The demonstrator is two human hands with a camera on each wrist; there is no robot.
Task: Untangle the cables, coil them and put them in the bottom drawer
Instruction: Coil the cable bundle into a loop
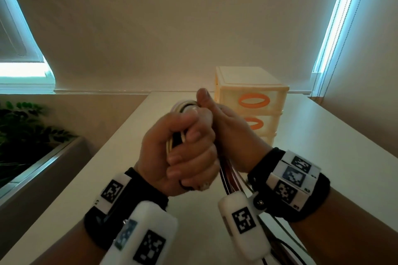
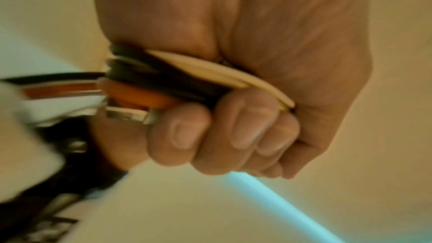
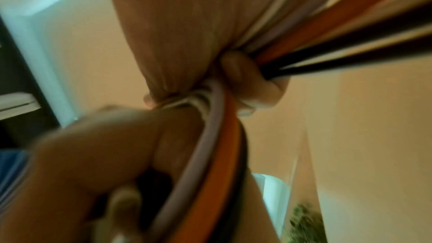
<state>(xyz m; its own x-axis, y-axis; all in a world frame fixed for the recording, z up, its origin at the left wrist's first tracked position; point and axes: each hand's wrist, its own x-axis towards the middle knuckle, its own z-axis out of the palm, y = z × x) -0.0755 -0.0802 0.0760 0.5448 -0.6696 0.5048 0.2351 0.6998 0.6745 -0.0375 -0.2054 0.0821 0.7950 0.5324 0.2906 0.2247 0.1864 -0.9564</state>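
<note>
Here both hands, left hand (image 1: 183, 153) and right hand (image 1: 228, 131), grip the bundled cables (image 2: 149, 88) tightly above the table (image 1: 120, 157).

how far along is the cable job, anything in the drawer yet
Done: the cables are gathered into one bundle, white, orange and black strands together. In hand: the left hand grips the bundle in a fist, and the right hand holds it from behind; loose lengths still trail down toward the table. Left: finish coiling, then stow. The drawer unit looks shut where visible; its bottom drawer is hidden behind the hands.
</note>
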